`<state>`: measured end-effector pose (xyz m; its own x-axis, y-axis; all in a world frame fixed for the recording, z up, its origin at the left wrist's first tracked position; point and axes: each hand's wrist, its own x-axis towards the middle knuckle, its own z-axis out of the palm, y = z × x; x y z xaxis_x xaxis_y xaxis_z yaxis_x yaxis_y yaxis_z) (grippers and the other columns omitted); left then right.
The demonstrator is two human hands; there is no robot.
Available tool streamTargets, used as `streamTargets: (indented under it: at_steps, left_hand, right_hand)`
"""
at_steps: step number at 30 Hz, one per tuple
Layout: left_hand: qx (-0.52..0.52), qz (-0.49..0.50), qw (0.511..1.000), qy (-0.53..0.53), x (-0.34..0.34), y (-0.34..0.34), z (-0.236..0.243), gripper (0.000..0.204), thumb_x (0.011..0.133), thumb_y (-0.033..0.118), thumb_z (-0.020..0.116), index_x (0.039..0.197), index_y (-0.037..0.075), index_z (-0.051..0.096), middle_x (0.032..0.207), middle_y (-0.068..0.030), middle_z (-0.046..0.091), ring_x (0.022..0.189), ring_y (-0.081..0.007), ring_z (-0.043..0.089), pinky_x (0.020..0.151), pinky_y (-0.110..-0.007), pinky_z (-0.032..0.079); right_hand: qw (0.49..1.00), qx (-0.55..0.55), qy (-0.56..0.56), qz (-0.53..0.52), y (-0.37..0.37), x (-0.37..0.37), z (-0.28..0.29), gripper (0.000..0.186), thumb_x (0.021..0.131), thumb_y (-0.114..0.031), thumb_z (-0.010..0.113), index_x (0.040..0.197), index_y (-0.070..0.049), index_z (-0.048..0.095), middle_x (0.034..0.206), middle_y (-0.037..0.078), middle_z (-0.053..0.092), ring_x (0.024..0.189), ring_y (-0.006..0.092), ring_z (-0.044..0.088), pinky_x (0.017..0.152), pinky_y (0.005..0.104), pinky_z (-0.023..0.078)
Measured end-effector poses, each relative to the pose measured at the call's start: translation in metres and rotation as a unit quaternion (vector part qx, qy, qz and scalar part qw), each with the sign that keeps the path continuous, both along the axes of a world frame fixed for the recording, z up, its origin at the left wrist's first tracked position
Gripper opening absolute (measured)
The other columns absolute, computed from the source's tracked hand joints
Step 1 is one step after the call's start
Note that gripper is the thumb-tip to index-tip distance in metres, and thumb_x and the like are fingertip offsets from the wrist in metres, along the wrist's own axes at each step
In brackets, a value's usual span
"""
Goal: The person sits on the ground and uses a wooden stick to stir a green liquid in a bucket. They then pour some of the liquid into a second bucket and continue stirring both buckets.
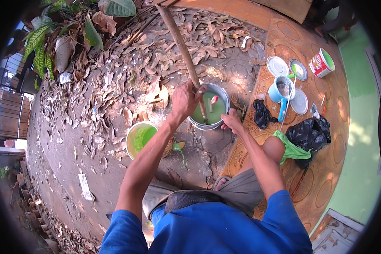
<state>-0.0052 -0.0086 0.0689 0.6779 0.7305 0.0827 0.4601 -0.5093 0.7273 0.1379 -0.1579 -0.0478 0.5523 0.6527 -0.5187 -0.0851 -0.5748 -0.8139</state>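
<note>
My left hand (187, 100) is wrapped round a long wooden stick (178, 40). The stick slants down into a round bucket (225, 96), its lower end standing in pale green liquid (216, 113) that looks like paint. My right hand (232, 121) has its fingers closed on the bucket's right rim. In the liquid, beside the stick, shows a small red and white object (214, 100) whose kind I cannot make out. Close by my left forearm sits a second tub (131, 142) with brighter green paint inside, partly hidden by the arm.
On the orange tiles at right are a light blue dipper (275, 94), round lids (277, 65), a red and white tub (318, 67), black plastic bags (311, 133) and a green cloth (293, 148). Dry leaves (110, 93) litter the ground. A person's legs (338, 19) show far right, near the green wall (360, 106).
</note>
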Motion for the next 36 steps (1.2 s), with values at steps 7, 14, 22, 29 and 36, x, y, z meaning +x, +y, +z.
streamTargets:
  at_steps: [7, 14, 22, 29, 36]
  left_hand:
    - [-0.096, 0.027, 0.992, -0.073, -0.036, -0.026, 0.014, 0.039, 0.088, 0.039, 0.064, 0.083, 0.000, 0.062, 0.056, -0.0107, 0.062, 0.051, -0.0223, 0.062, 0.051, -0.038, 0.049]
    - [-0.132, 0.025, 0.991, -0.009, -0.060, -0.045, -0.008, 0.026, 0.083, 0.025, 0.069, 0.082, -0.001, 0.065, 0.066, -0.0082, 0.066, 0.063, -0.0124, 0.063, 0.058, -0.029, 0.051]
    - [-0.207, 0.066, 0.976, 0.026, -0.079, -0.071, -0.054, 0.033, 0.086, 0.035, 0.065, 0.083, 0.003, 0.067, 0.066, -0.0145, 0.065, 0.063, -0.0252, 0.065, 0.060, -0.038, 0.050]
    - [-0.177, 0.066, 0.981, -0.037, -0.110, -0.108, -0.038, 0.035, 0.090, 0.034, 0.062, 0.086, 0.000, 0.066, 0.065, -0.0093, 0.063, 0.065, -0.0168, 0.060, 0.060, -0.035, 0.047]
    - [-0.221, 0.087, 0.970, -0.040, -0.141, -0.141, -0.047, 0.027, 0.089, 0.028, 0.065, 0.092, 0.002, 0.064, 0.072, -0.0097, 0.065, 0.068, -0.0166, 0.059, 0.064, -0.034, 0.048]
  right_hand:
    - [0.978, -0.054, -0.013, 0.203, -0.035, 0.002, 0.024, 0.027, 0.075, -0.011, 0.053, 0.089, 0.013, 0.054, 0.058, 0.013, 0.057, 0.047, 0.0205, 0.062, 0.037, 0.0321, 0.046]
    - [0.966, -0.081, -0.033, 0.243, -0.071, 0.010, 0.021, 0.029, 0.077, -0.012, 0.056, 0.095, 0.010, 0.054, 0.072, 0.013, 0.059, 0.049, 0.0179, 0.060, 0.043, 0.0311, 0.049]
    - [0.858, 0.038, -0.488, 0.157, -0.070, -0.027, 0.034, 0.033, 0.081, -0.016, 0.060, 0.109, 0.000, 0.059, 0.101, 0.024, 0.064, 0.095, 0.0389, 0.063, 0.083, 0.0456, 0.050]
    - [0.868, 0.065, -0.284, 0.403, -0.004, -0.067, -0.005, 0.041, 0.075, -0.016, 0.066, 0.114, -0.005, 0.062, 0.090, 0.022, 0.066, 0.090, 0.0373, 0.064, 0.081, 0.0444, 0.050]
    - [0.807, -0.047, -0.308, 0.502, 0.007, -0.088, -0.013, 0.035, 0.073, -0.013, 0.061, 0.106, -0.004, 0.062, 0.099, 0.021, 0.066, 0.096, 0.0382, 0.063, 0.082, 0.0458, 0.050]
